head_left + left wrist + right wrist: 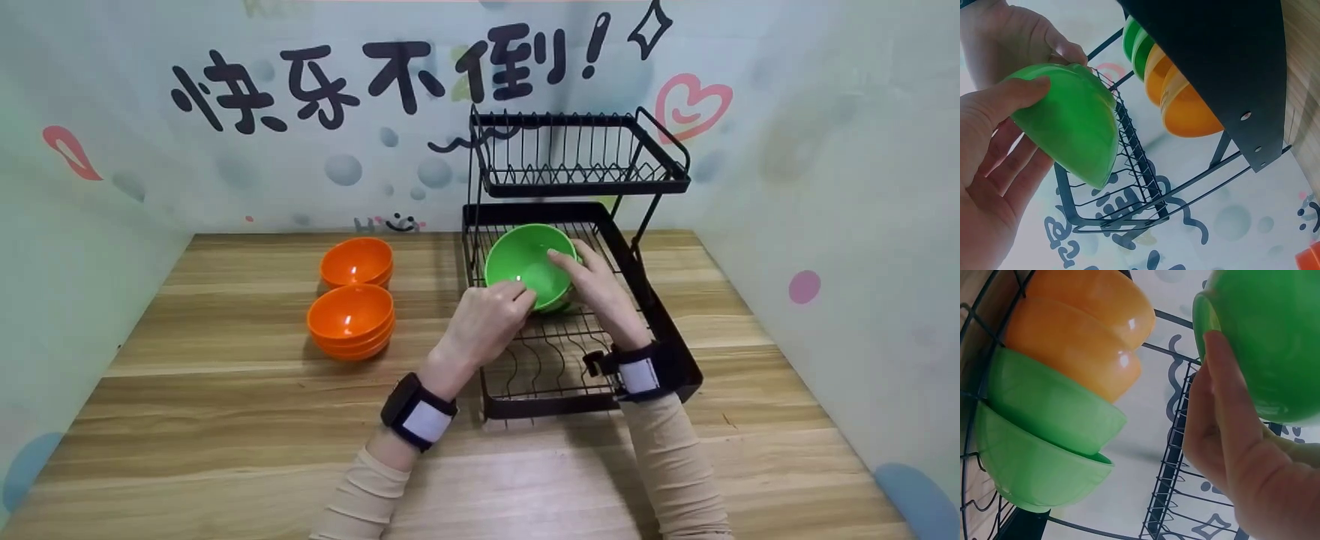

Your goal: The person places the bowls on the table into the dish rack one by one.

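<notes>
A green bowl (517,255) is tilted above the lower tier of a black dish rack (544,407), its inside turned toward the head camera. My left hand (484,319) pinches its near rim; in the left wrist view the thumb (1030,93) lies on the bowl's outer wall. At the right side, my right hand (607,296) holds the bowl with its thumb over the inside and fingers (1224,377) at the foot ring. Two more green bowls (1039,461) and two orange bowls (1072,343) stand on edge in the lower tier, hidden behind the held bowl in the head view.
Left of the rack, two neighbouring groups of stacked orange bowls, a rear stack (356,259) and a front stack (350,319), sit on the wooden table (225,442). The rack's upper tier (589,187) overhangs the rear of the lower one. Printed walls enclose the table.
</notes>
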Available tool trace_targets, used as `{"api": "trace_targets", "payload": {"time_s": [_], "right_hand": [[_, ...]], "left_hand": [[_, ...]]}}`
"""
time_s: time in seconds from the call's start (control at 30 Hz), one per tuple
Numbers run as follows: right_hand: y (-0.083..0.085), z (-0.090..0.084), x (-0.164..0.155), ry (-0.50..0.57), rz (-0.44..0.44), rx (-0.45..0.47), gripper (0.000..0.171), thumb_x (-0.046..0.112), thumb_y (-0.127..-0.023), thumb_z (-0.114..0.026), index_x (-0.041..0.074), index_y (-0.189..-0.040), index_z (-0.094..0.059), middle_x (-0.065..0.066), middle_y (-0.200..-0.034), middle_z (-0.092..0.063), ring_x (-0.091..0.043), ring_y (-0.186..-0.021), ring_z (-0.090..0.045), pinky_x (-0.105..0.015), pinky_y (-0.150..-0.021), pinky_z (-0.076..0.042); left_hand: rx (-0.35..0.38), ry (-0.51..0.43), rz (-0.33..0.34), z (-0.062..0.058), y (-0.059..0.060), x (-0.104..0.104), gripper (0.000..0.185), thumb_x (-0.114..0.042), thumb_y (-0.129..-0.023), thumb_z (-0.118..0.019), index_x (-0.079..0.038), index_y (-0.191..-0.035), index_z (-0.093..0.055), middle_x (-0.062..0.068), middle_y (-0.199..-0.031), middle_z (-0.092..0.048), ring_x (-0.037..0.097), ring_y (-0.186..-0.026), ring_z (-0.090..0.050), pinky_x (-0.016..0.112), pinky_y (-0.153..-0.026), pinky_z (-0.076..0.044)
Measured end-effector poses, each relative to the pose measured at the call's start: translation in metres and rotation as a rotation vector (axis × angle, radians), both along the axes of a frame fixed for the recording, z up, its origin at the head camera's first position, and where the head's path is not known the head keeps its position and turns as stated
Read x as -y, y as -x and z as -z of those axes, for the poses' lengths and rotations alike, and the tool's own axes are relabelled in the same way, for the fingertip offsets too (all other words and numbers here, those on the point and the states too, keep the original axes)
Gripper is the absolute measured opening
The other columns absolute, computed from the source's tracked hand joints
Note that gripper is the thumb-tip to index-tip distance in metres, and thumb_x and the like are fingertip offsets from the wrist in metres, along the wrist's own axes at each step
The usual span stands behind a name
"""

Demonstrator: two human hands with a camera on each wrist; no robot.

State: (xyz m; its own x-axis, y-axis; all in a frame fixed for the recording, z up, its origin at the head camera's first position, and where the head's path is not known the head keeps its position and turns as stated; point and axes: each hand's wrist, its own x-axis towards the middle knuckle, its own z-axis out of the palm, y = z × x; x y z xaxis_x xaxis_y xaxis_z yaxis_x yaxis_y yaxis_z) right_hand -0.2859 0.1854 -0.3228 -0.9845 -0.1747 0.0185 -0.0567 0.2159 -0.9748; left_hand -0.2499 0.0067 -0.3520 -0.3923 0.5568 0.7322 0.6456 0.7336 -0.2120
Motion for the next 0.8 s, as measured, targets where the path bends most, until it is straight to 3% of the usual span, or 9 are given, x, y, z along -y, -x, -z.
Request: {"api": "trace_targets", "payload": {"time_s": [0.23, 0.37, 0.63, 0.8], "right_hand": [[0.000, -0.001, 0.000, 0.004, 0.026, -0.003, 0.049, 0.031, -0.097, -0.049, 0.008, -0.139, -0.038, -0.017, -0.117, -0.056, -0.015, -0.080, -0.065, -0.033, -0.071, -0.059], [0.001, -0.001, -0.001, -0.039, 0.052, -0.043, 0.049, 0.031, -0.097, -0.050, 0.007, -0.138, -0.041, -0.021, -0.121, -0.055, -0.015, -0.082, -0.065, -0.030, -0.070, -0.058], [0.004, -0.002, -0.011, -0.150, 0.137, -0.107, 0.051, 0.040, -0.094, -0.053, 0.010, -0.135, -0.046, -0.021, -0.122, -0.058, -0.028, -0.098, -0.064, -0.031, -0.072, -0.058], [0.005, -0.003, -0.019, -0.150, 0.171, -0.114, 0.053, 0.044, -0.094, -0.053, 0.011, -0.134, -0.046, -0.021, -0.122, -0.061, -0.023, -0.094, -0.066, -0.030, -0.075, -0.058]], "left_hand": [[0.061, -0.021, -0.005, -0.001, -0.001, -0.001, 0.004, -0.008, -0.082, -0.069, -0.009, -0.083, -0.066, 0.001, -0.082, -0.068, 0.014, -0.070, -0.064, 0.022, -0.052, -0.052], [0.101, -0.029, -0.027, -0.001, 0.000, 0.001, 0.014, -0.012, -0.078, -0.074, -0.009, -0.089, -0.067, 0.003, -0.091, -0.069, 0.016, -0.080, -0.065, 0.023, -0.058, -0.055], [0.178, -0.031, -0.111, -0.002, 0.000, 0.005, 0.024, -0.022, -0.082, -0.072, -0.007, -0.098, -0.064, 0.005, -0.096, -0.067, 0.017, -0.081, -0.064, 0.025, -0.057, -0.054], [0.259, -0.029, -0.184, 0.000, 0.002, 0.008, 0.021, -0.025, -0.088, -0.066, -0.007, -0.098, -0.064, 0.006, -0.092, -0.066, 0.019, -0.078, -0.063, 0.029, -0.055, -0.053]]}}
